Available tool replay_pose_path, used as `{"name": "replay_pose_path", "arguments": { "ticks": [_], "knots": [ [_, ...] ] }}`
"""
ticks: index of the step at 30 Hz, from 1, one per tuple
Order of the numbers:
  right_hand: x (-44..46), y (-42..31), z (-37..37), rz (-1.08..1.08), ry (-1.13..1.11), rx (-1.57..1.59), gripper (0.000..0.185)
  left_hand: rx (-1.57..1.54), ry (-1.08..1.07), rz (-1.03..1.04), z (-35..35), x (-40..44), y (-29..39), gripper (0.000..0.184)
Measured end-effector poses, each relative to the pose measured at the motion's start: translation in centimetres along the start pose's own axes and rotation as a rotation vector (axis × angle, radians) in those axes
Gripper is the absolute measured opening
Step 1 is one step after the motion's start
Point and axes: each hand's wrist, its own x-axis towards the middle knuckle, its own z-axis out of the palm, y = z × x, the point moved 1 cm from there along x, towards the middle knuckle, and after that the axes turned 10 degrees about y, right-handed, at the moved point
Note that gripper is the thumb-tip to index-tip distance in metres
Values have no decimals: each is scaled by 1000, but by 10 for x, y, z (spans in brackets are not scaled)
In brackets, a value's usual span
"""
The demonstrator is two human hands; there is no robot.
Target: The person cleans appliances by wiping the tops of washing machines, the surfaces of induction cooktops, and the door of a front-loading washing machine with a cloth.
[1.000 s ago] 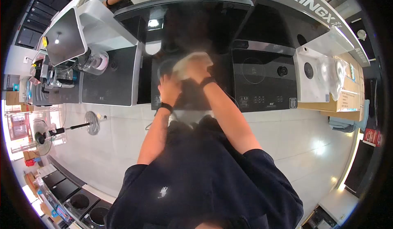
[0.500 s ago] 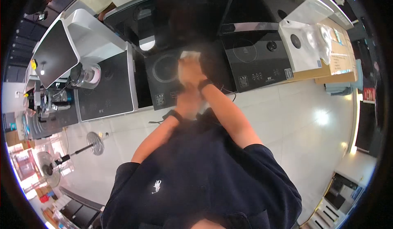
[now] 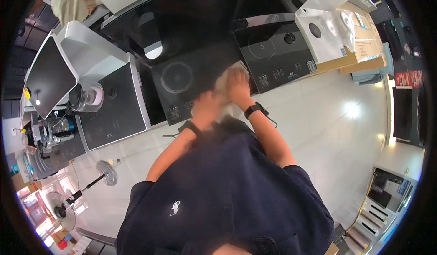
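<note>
A pale cloth (image 3: 222, 83) lies bunched on the black glass cooktop (image 3: 177, 79), near its right side. My right hand (image 3: 238, 86) presses on the cloth with its fingers wrapped over it. My left hand (image 3: 207, 107) is beside it at the cooktop's front edge, touching or very near the cloth; motion blurs its fingers, so their grip cannot be made out. A round ring marking shows on the cooktop, left of both hands. Dark bands circle both wrists.
Right of the cooktop stands another black cooktop (image 3: 277, 54) with a knob, then a white unit (image 3: 321, 36) and a cardboard box (image 3: 366, 45). On the left are a cooktop (image 3: 114, 107) and a glass jar (image 3: 91, 98). A person's clothed part (image 3: 70, 0) shows at top left.
The view has turned and shifted. My right hand and the cloth have moved from the back of the cooktop toward its front right. My left hand has come down to the front edge.
</note>
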Motion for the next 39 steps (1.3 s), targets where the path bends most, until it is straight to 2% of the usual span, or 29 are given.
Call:
{"name": "replay_pose_path", "arguments": {
  "ticks": [2,5,8,10,11,13,14,16,17,19,23,26,29,32,33,35,36,39],
  "knots": [
    [8,-4,7,-43,43,-93,52,-14,36,-18,5,2,-3,46],
    [24,3,19,-5,54,13,50,-29,101,-50,6,4,-3,45],
    [28,10,20,23,-97,61,50,1,156,-53,9,12,-4,45],
    [14,17,29,-37,-11,-49,50,-24,166,-31,1,18,-2,45],
    [5,20,35,-71,28,-104,50,39,240,0,3,24,-5,46],
    [-2,15,24,-15,-60,-57,49,163,387,55,10,39,-18,47],
    [-2,11,18,11,-100,-34,48,159,424,-9,10,48,-25,49],
    [-5,4,9,13,-30,-64,45,154,503,-138,4,66,-35,52],
    [-4,2,6,17,8,-77,44,131,492,-167,3,71,-37,53],
    [-3,4,11,42,-90,-77,52,90,470,-226,-2,77,-39,57],
    [10,7,9,114,-205,11,59,107,451,-151,13,81,-35,71],
    [20,10,12,109,-89,67,65,2,398,-136,13,83,-25,77],
    [40,7,-7,96,-69,160,68,-61,391,-127,19,78,-18,79],
    [53,18,39,62,-51,129,68,-91,315,-157,13,76,-10,80],
    [60,22,46,25,-51,206,60,-98,274,-170,11,75,-9,81],
    [73,31,58,-46,-51,356,43,-213,345,-59,21,79,-18,81],
    [84,36,71,-52,-87,375,40,-272,382,0,25,83,-22,81],
    [112,44,95,-51,-214,428,33,-477,335,-94,28,86,-21,81]
  ]
}}
